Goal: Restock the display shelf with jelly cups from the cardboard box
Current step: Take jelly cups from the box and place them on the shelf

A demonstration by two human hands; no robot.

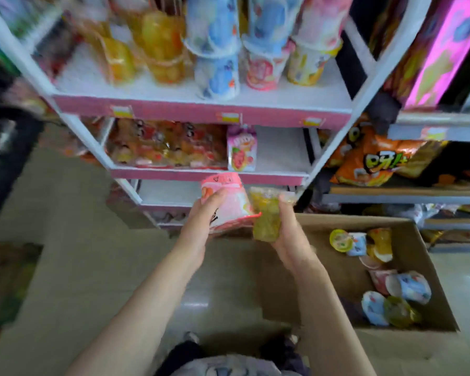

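Two jelly cups are in hand at once, which suits the job: each trip from box to shelf then carries double. The pink jelly cup lies tilted in the left hand, whose fingers are curled round its side, the rim pointing down toward the box. Touching it on the right is the yellow-green jelly cup, held roughly upright by the right hand, with the fingers wrapped behind it and a fingertip showing at its top edge (the thumb cannot be made out through the blur).

Both cups hover in front of the lower tiers of the display shelf, above the near corner of the cardboard box, so they appear to be midway between source and destination. The box stands on the floor just right of the person, open-topped, with loose cups lying along its far side in easy reach.

The upper tier already carries stacked cups in rows by colour. The tier below has a bare stretch right of a lone pink pouch, and judging by that gap, there is still room to fill.
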